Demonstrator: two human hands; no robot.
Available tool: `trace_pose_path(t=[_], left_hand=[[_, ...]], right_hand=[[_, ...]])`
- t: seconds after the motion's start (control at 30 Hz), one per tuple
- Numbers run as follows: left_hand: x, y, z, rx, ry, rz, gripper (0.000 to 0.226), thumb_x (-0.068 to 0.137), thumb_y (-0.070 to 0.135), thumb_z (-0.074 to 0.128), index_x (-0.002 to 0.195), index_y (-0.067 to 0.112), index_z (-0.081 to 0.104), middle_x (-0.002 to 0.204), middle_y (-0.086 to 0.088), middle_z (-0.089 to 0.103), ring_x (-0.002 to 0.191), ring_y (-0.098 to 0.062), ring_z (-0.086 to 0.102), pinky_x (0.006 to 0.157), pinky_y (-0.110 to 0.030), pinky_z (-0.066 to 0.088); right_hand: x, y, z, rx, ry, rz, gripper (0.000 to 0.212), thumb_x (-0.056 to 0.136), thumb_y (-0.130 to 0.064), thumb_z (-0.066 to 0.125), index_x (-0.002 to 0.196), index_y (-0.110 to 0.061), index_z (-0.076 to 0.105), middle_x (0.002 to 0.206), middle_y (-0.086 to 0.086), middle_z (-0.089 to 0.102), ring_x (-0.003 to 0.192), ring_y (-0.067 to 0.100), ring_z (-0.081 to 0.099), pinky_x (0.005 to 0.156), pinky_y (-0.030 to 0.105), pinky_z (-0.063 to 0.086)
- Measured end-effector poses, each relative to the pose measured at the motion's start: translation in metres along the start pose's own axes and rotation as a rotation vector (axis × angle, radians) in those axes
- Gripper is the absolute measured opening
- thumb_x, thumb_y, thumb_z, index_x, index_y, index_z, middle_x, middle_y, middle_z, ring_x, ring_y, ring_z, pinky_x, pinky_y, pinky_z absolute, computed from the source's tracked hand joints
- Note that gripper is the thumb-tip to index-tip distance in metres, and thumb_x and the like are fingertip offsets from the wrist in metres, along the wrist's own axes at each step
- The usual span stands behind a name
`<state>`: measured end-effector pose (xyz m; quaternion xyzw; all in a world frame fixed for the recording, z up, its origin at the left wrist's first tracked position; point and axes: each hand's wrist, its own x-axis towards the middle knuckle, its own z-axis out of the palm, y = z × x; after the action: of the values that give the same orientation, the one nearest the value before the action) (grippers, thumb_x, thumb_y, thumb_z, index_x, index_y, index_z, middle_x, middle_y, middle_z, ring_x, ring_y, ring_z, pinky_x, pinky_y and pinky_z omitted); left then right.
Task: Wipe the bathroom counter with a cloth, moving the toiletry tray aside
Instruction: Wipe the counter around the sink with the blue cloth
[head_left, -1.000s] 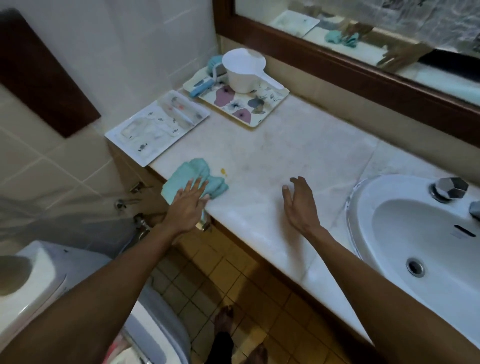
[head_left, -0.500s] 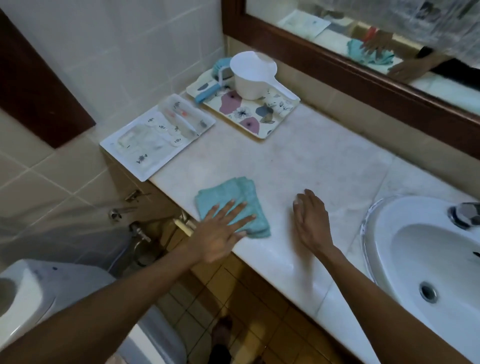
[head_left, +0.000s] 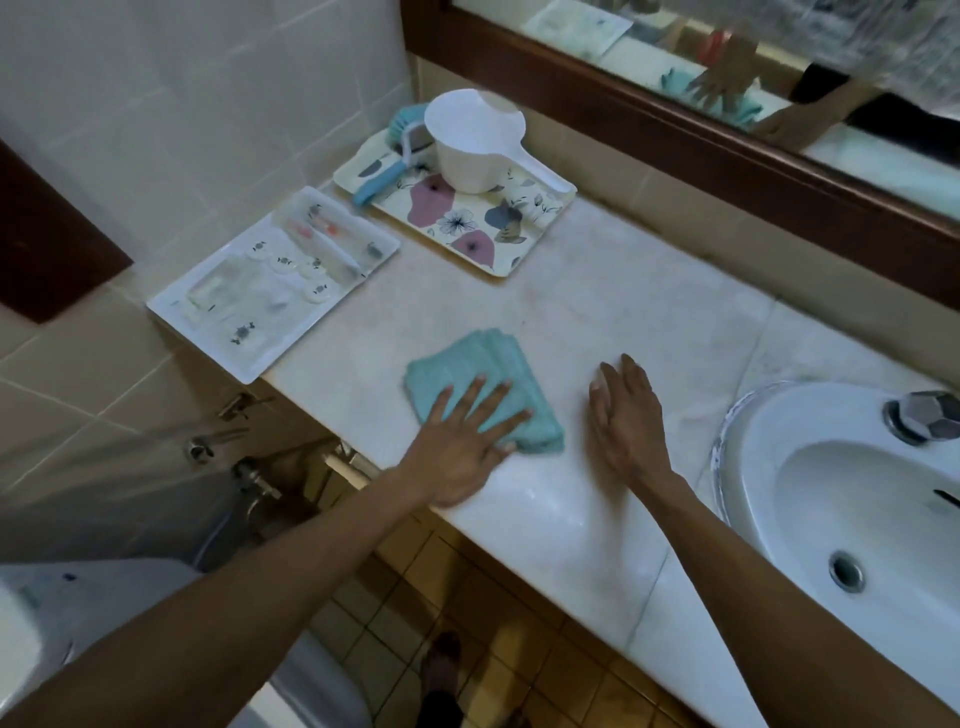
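Two trays (head_left: 457, 228) (head_left: 270, 291), one cloth (head_left: 483, 364), one scoop (head_left: 472, 150), one brush (head_left: 395, 156), one sink (head_left: 841, 499), one mirror (head_left: 779, 67), two hands (head_left: 462, 452) (head_left: 628, 421).

A folded teal cloth (head_left: 485, 387) is laid flat on the pale marble counter (head_left: 613, 306), near the front edge, its near half covered by spread fingers. A white toiletry tray (head_left: 270, 283) of small packets is set at the counter's left end, overhanging the edge. A floral tray (head_left: 467, 228) is placed in the back corner, just beside it.
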<state>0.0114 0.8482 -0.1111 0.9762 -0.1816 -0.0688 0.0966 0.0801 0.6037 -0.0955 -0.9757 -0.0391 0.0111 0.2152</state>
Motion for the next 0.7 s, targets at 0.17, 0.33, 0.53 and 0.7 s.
trace_pose_path(t=[0.17,0.33,0.53,0.7], left_hand=[[-0.023,-0.078,-0.014,0.000,-0.034,0.048,0.050,0.103,0.054,0.014,0.153,0.051,0.007,0.166,0.011,0.005,0.153,-0.017,0.001,0.121,-0.047,0.008],[0.060,-0.083,-0.025,-0.054,-0.017,-0.295,0.051,0.102,0.057,0.012,0.152,0.054,0.006,0.167,0.006,0.000,0.154,-0.023,-0.002,0.120,-0.052,0.000],[0.078,0.022,-0.008,-0.043,-0.059,-0.135,0.056,0.099,0.056,0.013,0.154,0.047,0.017,0.167,0.002,0.004,0.154,-0.028,-0.001,0.118,-0.054,-0.004],[-0.012,0.027,0.012,0.038,-0.054,0.215,0.051,0.104,0.052,0.024,0.154,0.044,0.021,0.166,0.006,0.012,0.153,-0.022,0.009,0.121,-0.048,0.008]], right_hand=[[0.008,0.013,-0.011,-0.060,-0.005,-0.012,0.062,0.099,-0.042,0.025,0.138,-0.001,0.050,0.151,0.027,0.037,0.140,0.041,0.035,0.112,0.049,0.034],[-0.004,0.041,-0.027,-0.069,-0.001,0.053,0.062,0.099,-0.045,0.027,0.140,-0.003,0.048,0.154,0.026,0.034,0.143,0.040,0.031,0.115,0.050,0.031],[-0.036,0.087,-0.054,-0.171,0.019,0.091,0.054,0.100,-0.038,0.032,0.140,-0.005,0.049,0.153,0.024,0.036,0.142,0.040,0.032,0.113,0.050,0.030],[-0.069,0.116,-0.069,-0.244,0.017,0.122,0.055,0.099,-0.033,0.029,0.148,-0.010,0.037,0.160,0.018,0.026,0.145,0.038,0.026,0.115,0.049,0.028]])
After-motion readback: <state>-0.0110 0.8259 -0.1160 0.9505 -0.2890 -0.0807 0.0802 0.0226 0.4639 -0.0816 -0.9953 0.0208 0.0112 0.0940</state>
